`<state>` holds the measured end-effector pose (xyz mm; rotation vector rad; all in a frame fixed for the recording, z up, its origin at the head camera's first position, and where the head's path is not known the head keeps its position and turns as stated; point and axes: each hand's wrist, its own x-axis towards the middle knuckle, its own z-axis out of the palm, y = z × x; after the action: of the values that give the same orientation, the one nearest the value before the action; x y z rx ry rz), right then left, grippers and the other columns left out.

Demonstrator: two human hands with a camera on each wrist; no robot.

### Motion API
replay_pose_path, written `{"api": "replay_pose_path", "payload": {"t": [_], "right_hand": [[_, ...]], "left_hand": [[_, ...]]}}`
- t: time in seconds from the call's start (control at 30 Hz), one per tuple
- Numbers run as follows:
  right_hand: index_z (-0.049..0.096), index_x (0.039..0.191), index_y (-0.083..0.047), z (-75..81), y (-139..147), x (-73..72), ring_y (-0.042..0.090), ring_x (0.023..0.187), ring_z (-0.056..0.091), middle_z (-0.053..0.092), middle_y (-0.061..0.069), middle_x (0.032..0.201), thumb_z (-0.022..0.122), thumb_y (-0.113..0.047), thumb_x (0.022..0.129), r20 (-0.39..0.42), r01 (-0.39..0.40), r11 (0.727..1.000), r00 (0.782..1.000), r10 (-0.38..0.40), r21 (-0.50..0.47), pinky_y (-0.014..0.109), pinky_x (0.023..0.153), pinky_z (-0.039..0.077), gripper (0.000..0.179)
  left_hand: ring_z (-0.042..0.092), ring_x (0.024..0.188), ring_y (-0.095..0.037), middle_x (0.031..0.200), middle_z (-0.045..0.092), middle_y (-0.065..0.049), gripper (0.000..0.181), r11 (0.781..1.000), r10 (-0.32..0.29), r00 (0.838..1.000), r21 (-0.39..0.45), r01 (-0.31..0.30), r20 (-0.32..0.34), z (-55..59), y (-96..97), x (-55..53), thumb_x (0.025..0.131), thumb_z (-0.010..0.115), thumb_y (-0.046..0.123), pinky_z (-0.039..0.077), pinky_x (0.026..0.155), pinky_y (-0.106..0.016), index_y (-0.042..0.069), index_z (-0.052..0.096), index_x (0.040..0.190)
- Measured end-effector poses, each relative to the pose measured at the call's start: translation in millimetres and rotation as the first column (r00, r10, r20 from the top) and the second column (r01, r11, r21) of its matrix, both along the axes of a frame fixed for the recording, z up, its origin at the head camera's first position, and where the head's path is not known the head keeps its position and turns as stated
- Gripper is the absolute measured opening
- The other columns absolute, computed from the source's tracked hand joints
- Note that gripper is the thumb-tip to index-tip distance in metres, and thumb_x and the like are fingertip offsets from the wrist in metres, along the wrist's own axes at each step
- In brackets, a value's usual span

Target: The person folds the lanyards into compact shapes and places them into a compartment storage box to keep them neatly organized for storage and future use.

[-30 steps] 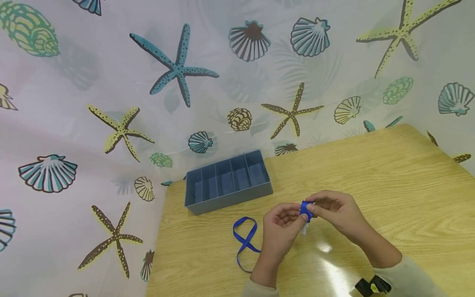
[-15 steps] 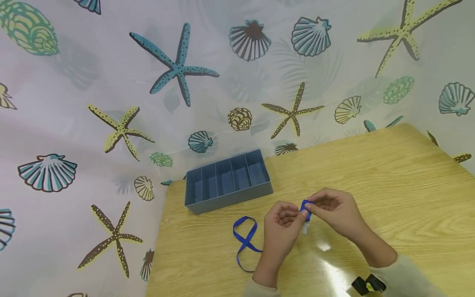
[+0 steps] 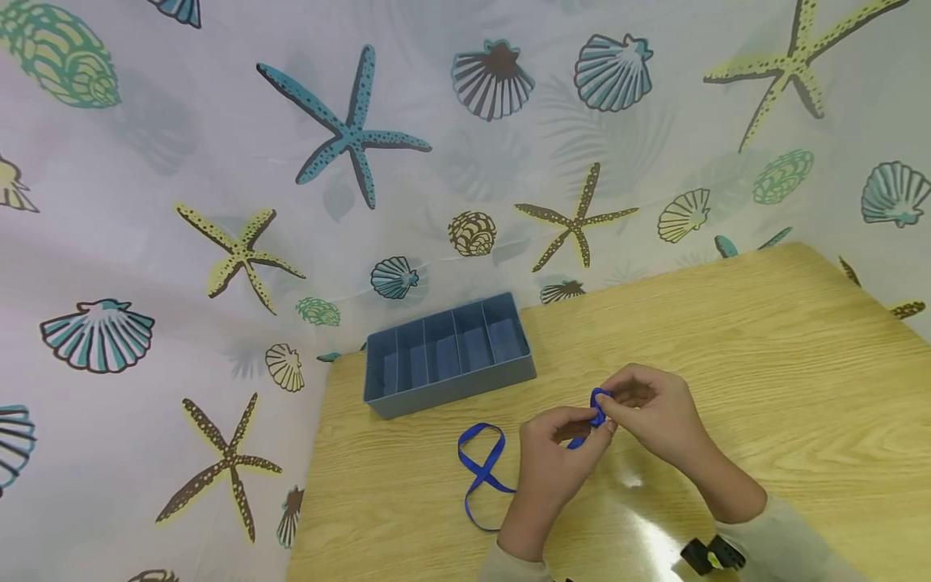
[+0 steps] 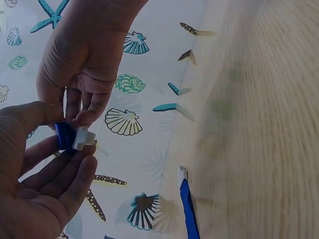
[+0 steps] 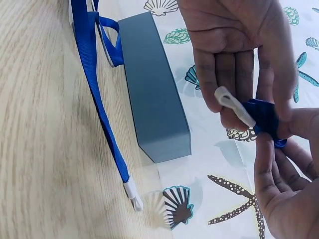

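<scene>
Between my two hands, above the table, is a rolled-up blue lanyard. My left hand pinches it between thumb and fingers from the left. My right hand pinches its upper part with thumb and index finger. A white plastic clip sticks out of the roll in the right wrist view, and the left wrist view shows this clip too. Fingers cover much of the roll. A second blue lanyard lies in a loop on the table, left of my left hand. Its white end clip shows in the right wrist view.
A grey-blue tray with several compartments stands at the back left of the wooden table. Behind it hangs a white curtain printed with shells and starfish. A black wrist-worn device sits by the right sleeve.
The held lanyard has turned from a flat blue face to a narrow, bunched shape. Its white clip no longer shows in the head view. The right forearm has shifted slightly left; the loose lanyard stays put.
</scene>
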<state>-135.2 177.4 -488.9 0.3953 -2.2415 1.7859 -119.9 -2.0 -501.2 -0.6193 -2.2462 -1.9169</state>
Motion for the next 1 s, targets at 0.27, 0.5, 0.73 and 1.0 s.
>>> {"api": "replay_pose_path", "payload": {"t": [0.27,0.5,0.73,1.0], "right_hand": [[0.073,0.091,-0.003,2.0,-3.6,0.2,0.008,0.075,0.074,0.077,0.013,0.086,0.080,0.001,0.092,0.047,0.032,0.999,0.998,-0.031,-0.012,0.025,0.067,0.063,0.008],[0.072,0.091,-0.004,5.5,-7.4,0.7,0.007,0.074,0.073,0.075,0.012,0.086,0.081,-0.001,0.091,0.069,0.098,0.995,0.993,-0.100,0.027,0.026,0.064,0.062,0.010],[0.065,0.088,-0.002,6.0,-10.1,0.9,0.008,0.071,0.073,0.075,0.013,0.085,0.082,0.001,0.089,0.070,0.111,0.994,0.991,-0.111,0.001,0.027,0.061,0.062,0.017],[0.063,0.076,-0.008,5.2,-12.0,1.7,0.006,0.079,0.074,0.075,0.008,0.086,0.080,-0.001,0.092,0.068,0.089,0.996,0.994,-0.090,0.024,0.025,0.070,0.061,0.024]], "left_hand": [[0.076,0.084,-0.001,0.098,0.083,-0.005,0.010,0.993,0.039,0.994,-0.104,-0.049,-0.100,-1.3,2.8,-2.9,0.098,0.077,0.010,0.064,0.078,-0.023,0.004,0.082,0.104],[0.080,0.086,-0.012,0.105,0.082,-0.009,0.016,0.991,0.050,0.980,-0.111,-0.072,-0.192,-0.6,7.4,-3.9,0.097,0.079,0.013,0.064,0.078,-0.023,0.005,0.077,0.111],[0.079,0.082,-0.010,0.097,0.082,-0.009,0.005,0.988,0.060,0.977,-0.130,-0.088,-0.203,1.7,7.9,-4.9,0.095,0.078,0.005,0.064,0.078,-0.023,0.004,0.078,0.100],[0.076,0.073,-0.005,0.086,0.081,-0.009,0.004,0.991,0.088,0.987,-0.087,-0.101,-0.138,-3.4,7.5,-6.4,0.092,0.077,0.002,0.063,0.073,-0.021,0.005,0.077,0.091]]}}
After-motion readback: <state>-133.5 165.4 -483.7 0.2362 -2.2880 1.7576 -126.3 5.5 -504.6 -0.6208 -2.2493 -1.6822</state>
